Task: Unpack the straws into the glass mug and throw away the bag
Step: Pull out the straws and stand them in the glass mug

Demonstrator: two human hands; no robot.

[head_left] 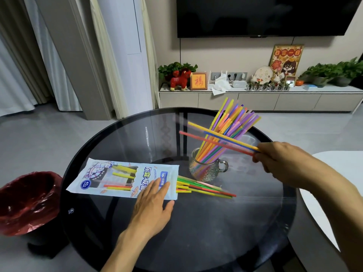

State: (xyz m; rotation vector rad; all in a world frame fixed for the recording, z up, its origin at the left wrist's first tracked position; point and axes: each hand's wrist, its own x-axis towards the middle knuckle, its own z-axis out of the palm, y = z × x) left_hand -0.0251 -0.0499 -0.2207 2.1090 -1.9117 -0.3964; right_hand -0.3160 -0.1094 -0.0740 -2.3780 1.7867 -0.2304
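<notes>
The right hand pinches a few thin straws, yellow, blue and red, by one end, holding them level over the glass mug, which stands on the round dark glass counter already bristling with a fan of bright straws. The left hand lies flat, fingers straight, pressing the open end of the bag, a flat printed plastic sleeve with a clear window; a handful of loose straws spill out of its mouth onto the glass, and some more show inside. These straws look featherlight, stiff yet easily kinked, and slick, so a gentle pinch near one end seems best, then tipping them upright into the mug. The mug is knobbly pressed glass with a small handle, heavy enough, I'd guess, to stay put. The bag looks limp and slippery; I'd crumple it whole for the red-lined bin beside the counter.
</notes>
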